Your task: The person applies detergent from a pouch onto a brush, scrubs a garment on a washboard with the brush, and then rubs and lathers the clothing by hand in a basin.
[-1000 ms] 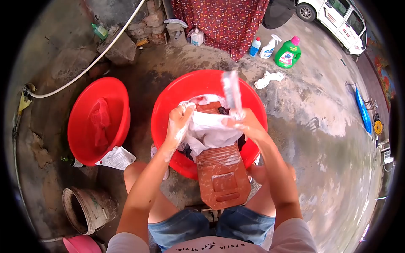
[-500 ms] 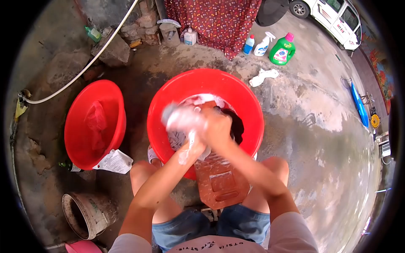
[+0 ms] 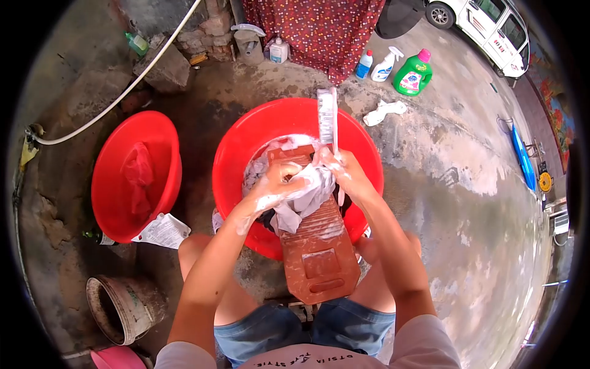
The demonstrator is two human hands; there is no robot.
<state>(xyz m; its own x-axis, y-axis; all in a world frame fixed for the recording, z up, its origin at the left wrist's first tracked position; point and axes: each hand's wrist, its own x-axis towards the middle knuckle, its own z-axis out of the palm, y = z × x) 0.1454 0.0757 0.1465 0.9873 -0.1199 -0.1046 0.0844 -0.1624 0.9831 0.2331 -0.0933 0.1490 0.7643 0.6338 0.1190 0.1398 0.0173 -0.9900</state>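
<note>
One pale cloth [image 3: 299, 203] is held over the washboard [image 3: 321, 246] by the half-curled left hand [image 3: 278, 186]; a brush [image 3: 327, 117], gripped by the closed right hand [image 3: 348, 173], would need lowering for scrubbing.

Beyond the floral cloth [image 3: 313, 34], I see a white vehicle [image 3: 488, 31] parked at upper right. To my left, a grimy bucket [image 3: 126, 307] lies tipped over, near a pink basin [image 3: 118, 357] at the edge.
</note>
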